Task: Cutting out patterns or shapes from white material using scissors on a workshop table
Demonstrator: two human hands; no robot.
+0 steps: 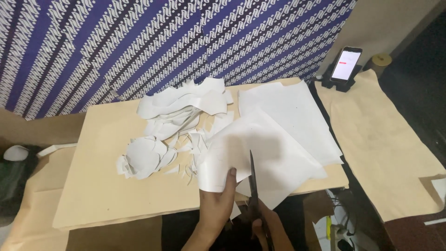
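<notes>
A blue-and-white patterned cloth (139, 42) hangs behind a tan table (102, 186).

Colour rundown: the surface (97, 186) is a pale tan, like kraft board, and the paper (385, 153) laid out past its right edge is the same tan. The sheet (265, 153) being cut is plain white, same as the scraps (172, 125) near the back edge. Scissors (253, 186) look black. The cloth (162, 42) behind is deep blue with diagonal white squiggle stripes. The phone (346, 64) has a white screen with a red bit.
</notes>
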